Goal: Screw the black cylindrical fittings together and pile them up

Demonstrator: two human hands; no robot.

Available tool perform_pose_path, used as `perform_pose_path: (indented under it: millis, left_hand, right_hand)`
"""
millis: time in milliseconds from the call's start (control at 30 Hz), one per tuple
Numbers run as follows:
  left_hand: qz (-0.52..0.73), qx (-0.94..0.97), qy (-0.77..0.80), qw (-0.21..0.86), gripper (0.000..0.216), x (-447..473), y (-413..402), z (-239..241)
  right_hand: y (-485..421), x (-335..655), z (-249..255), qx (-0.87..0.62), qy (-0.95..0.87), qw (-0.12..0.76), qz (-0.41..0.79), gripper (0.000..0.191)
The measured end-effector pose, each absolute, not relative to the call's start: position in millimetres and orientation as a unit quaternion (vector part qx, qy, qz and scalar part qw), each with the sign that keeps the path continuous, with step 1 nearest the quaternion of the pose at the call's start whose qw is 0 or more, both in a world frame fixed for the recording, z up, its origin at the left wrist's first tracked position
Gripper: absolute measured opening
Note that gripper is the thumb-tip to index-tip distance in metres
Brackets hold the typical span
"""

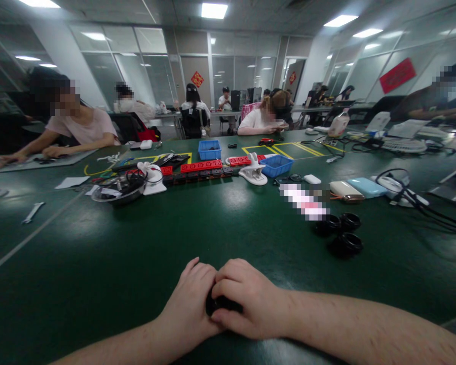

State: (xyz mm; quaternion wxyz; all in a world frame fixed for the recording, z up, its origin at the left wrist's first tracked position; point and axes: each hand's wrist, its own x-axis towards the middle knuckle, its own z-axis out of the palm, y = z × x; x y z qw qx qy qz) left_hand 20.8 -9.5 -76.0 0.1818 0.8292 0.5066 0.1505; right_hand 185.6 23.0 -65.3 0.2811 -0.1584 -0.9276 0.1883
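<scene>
Near the table's front edge, both my hands meet around a small glossy black part (pixel 222 305), mostly covered by my fingers. My left hand (pixel 193 299) is closed against its left side, the fingertips partly hidden behind my right hand. With curled fingers above and the thumb below, my right hand (pixel 247 299) grips the same part from the right. Several black ring-shaped parts (pixel 347 244) stand grouped on the green table (pixel 137 253) to the right; whether the held part is the same kind, I cannot tell.
A metal bowl of parts (pixel 117 195), a row of red and black blocks (pixel 201 170), a white clamp stand (pixel 254 172) and a blue bin (pixel 277 166) line the middle. A wrench (pixel 33 213) lies left. Power banks (pixel 367 187) and cables lie right. Other people sit around.
</scene>
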Motion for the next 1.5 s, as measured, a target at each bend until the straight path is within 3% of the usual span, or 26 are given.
perform_pose_path:
  millis: [367, 667, 933, 1067, 1167, 1333, 1500]
  left_hand:
    - [0.131, 0.859, 0.397, 0.296, 0.027, 8.7, 9.3, -75.6]
    - [0.124, 0.865, 0.377, 0.307, 0.027, 5.7, 10.2, -74.7]
    - [0.158, 0.853, 0.441, 0.229, 0.058, 16.2, -1.9, -73.1]
    - [0.168, 0.843, 0.478, 0.18, 0.038, 19.7, -7.2, -78.7]
    - [0.158, 0.839, 0.484, 0.19, 0.02, 18.5, -6.9, -79.2]
    - [0.165, 0.846, 0.458, 0.218, 0.019, 13.8, -1.5, -75.5]
    - [0.173, 0.861, 0.415, 0.238, 0.02, 7.3, 6.3, -74.6]
  right_hand:
    - [26.3, 185.7, -58.9, -0.047, -0.926, 0.269, 0.261, 0.013]
    - [26.7, 183.8, -64.0, -0.005, -0.917, 0.299, 0.264, 0.015]
    - [24.3, 185.5, -57.5, -0.071, -0.911, 0.347, 0.213, 0.019]
    - [23.2, 185.2, -60.0, -0.134, -0.913, 0.334, 0.189, 0.031]
    - [22.3, 183.8, -63.9, -0.146, -0.92, 0.314, 0.182, 0.029]
    - [22.6, 184.1, -64.1, -0.138, -0.928, 0.295, 0.179, 0.013]
    - [24.4, 184.4, -60.8, -0.076, -0.933, 0.281, 0.213, 0.015]
